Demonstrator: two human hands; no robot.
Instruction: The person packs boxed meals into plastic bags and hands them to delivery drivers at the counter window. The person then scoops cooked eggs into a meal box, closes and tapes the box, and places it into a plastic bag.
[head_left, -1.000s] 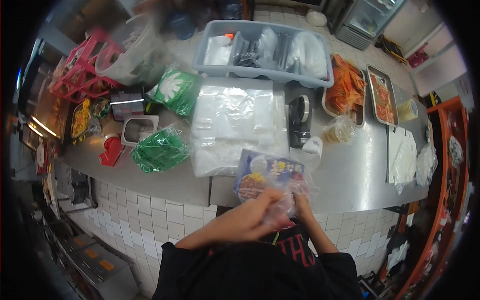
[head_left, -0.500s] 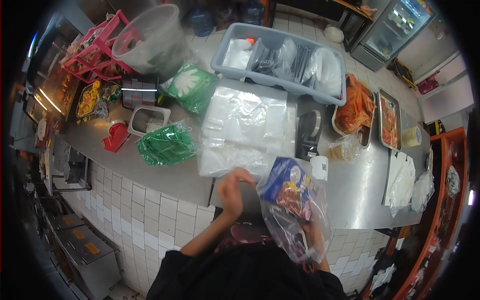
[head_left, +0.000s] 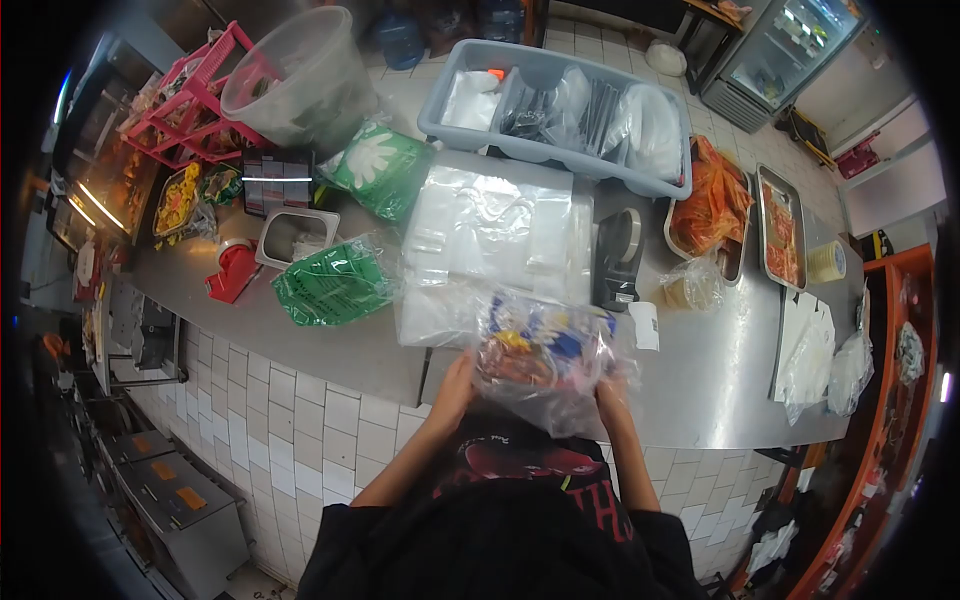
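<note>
Both of my hands hold a clear plastic bag [head_left: 545, 350] in front of my body, at the table's near edge. Blue, yellow and reddish-brown printing shows on it; whether the print is on the bag or on something inside, I cannot tell. My left hand [head_left: 457, 387] is closed on its left side, and my right hand [head_left: 611, 391] grips its right side. The fingertips are partly hidden by the plastic. Just beyond lies a thick stack of clear plastic bags [head_left: 490, 225], partly covered by the held bag.
A divided blue-grey bin [head_left: 555, 160] stands behind the stack. Beside it are a black tape dispenser [head_left: 618, 262] and a paper label [head_left: 645, 326]. Green packages [head_left: 335, 283], a steel pan [head_left: 297, 238] and a red tape dispenser [head_left: 232, 274] lie left; food trays [head_left: 780, 230] sit right.
My left hand has come down and taken hold of the bag's left side. The bag has turned from upright to sideways and moved left, and my right hand now shows at its right side.
</note>
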